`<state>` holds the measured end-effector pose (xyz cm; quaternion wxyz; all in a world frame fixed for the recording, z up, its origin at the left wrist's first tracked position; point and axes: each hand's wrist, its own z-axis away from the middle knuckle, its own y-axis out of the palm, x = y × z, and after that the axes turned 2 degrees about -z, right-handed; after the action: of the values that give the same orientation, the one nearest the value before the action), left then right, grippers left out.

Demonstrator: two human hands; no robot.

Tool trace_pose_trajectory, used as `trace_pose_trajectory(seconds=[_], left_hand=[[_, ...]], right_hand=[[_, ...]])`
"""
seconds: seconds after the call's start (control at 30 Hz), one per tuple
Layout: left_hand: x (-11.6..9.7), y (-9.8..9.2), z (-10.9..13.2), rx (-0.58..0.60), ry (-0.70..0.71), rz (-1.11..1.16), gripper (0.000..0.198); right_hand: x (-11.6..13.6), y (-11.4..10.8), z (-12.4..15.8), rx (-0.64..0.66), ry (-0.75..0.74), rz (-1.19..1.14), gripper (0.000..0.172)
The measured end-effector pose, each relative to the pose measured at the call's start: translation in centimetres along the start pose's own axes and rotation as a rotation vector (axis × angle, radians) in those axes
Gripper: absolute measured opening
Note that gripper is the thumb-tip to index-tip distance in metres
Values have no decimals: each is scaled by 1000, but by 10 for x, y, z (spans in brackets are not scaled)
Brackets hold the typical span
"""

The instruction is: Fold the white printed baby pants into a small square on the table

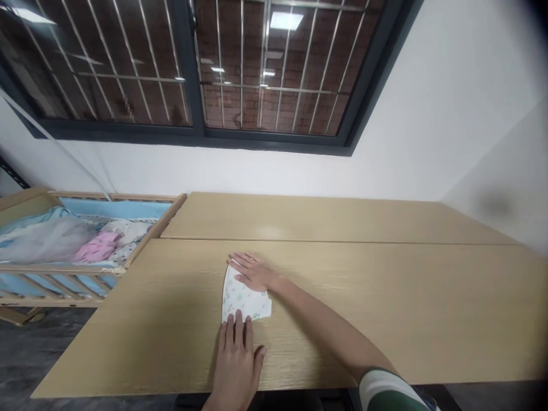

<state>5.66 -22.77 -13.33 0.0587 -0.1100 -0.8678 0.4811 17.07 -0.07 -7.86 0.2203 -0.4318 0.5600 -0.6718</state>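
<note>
A small folded white cloth (246, 301) with a pale green print lies flat on the wooden table (363, 308). My right hand (252, 273) rests palm down over its far end, fingers stretched out toward the left. At the near edge of the cloth, my left hand (236, 357) lies flat with its fingertips touching the fabric and its thumb apart. Neither hand grips anything. Part of the cloth's far edge is hidden under the right hand.
To the left stands a wooden crib (141, 245) with blue padding, a pink cloth (99, 246) and white bedding inside. A barred window (274, 85) is set in the white wall behind the table. A seam runs across the tabletop.
</note>
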Motion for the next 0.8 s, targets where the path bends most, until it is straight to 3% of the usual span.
trace_pose_trajectory(seconds=[0.17,0.3,0.37,0.43,0.6,0.67,0.8], left_hand=[[11,-2,-7,89,1,52,46],[51,-3,-20,231,41,222,36],[74,-2,-23,245,82,287,34],[92,1,-25,220,120,306,34],[104,1,-38,224,122,433,36],[106,-4,-51,286,37,550,34],[116,-10,-82,385,-149,825,36]], right_hand=[[2,2,5,-164,-33,23,61],[21,-4,34,-300,13,-11,48],[29,-11,54,-273,47,-84,41],[34,-18,77,-185,50,-171,44],[36,-23,122,41,86,-276,92],[36,-20,128,40,98,-303,82],[34,-11,116,-138,131,-347,39]])
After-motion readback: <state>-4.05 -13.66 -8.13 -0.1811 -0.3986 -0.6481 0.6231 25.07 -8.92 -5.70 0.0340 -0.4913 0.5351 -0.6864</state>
